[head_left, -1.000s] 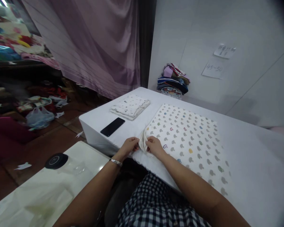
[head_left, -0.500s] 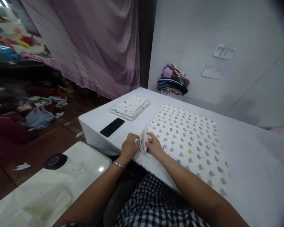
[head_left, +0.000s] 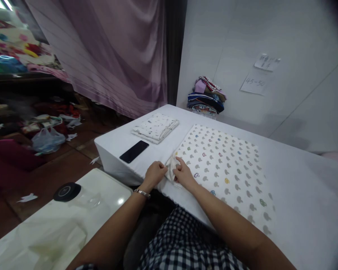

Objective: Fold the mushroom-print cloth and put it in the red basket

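Observation:
A white cloth printed with grey and coloured mushroom shapes point(head_left: 225, 168) lies spread flat on the white-covered table. Its near left corner is gathered up between my hands. My left hand point(head_left: 155, 173) pinches the edge of this bunched corner, thumb and fingertips together. Closed on the same gathered part is my right hand point(head_left: 183, 173), its index finger raised a little and its thumb against the fabric. Beyond my left hand a black phone point(head_left: 134, 151) lies on the table. Behind the phone rests a folded white cloth with small prints point(head_left: 155, 127).
The white table point(head_left: 298, 195) runs along a wall with paper notes. A stack of folded fabrics point(head_left: 205, 96) stands at its back. At lower left, a low white surface point(head_left: 107, 183) carries a round black object point(head_left: 67, 192). A purple curtain point(head_left: 115, 56) hangs behind.
The fingers of my left hand have drawn closer together on the cloth's edge. My right hand has hardly moved. The view has shifted very slightly.

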`<state>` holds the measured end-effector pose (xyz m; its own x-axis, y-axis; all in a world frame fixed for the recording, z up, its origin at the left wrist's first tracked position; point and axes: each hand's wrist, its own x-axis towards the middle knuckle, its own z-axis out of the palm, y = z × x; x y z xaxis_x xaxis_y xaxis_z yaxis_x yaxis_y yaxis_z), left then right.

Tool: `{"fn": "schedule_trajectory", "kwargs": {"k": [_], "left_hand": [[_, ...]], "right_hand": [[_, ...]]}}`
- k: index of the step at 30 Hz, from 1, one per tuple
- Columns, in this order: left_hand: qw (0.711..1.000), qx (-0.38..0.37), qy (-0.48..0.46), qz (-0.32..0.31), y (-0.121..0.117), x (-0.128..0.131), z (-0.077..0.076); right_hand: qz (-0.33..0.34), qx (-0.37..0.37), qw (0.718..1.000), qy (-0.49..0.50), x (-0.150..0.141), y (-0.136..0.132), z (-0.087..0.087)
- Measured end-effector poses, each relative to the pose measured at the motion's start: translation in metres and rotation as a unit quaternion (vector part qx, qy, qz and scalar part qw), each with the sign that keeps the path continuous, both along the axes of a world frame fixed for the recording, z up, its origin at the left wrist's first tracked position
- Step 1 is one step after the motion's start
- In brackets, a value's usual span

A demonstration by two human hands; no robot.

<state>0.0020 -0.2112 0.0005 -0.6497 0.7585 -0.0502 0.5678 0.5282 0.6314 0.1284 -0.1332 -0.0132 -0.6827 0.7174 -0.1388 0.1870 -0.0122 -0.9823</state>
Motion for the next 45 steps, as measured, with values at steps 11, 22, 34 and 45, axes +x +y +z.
{"fn": "schedule_trajectory", "kwargs": {"k": [11, 22, 34, 45], "left_hand": [[0.999, -0.019, 0.035, 0.019, -0.002, -0.002, -0.005], [0.969, 0.223, -0.107, -0.002, -0.001, 0.001, -0.026], [0.971, 0.211, -0.109, -0.032, -0.013, 0.013, -0.016], [0.921, 0.251, -0.298, 0.003, -0.005, 0.004, -0.026]], "right_hand": [[0.005, 0.098, 0.993, -0.071, -0.010, 0.004, -0.009], [0.020, 0.087, 0.992, -0.088, -0.015, 0.002, -0.010], [0.064, 0.049, 0.994, -0.075, -0.013, 0.004, -0.007], [0.038, -0.015, 0.997, -0.064, -0.012, 0.001, 0.001]]}}
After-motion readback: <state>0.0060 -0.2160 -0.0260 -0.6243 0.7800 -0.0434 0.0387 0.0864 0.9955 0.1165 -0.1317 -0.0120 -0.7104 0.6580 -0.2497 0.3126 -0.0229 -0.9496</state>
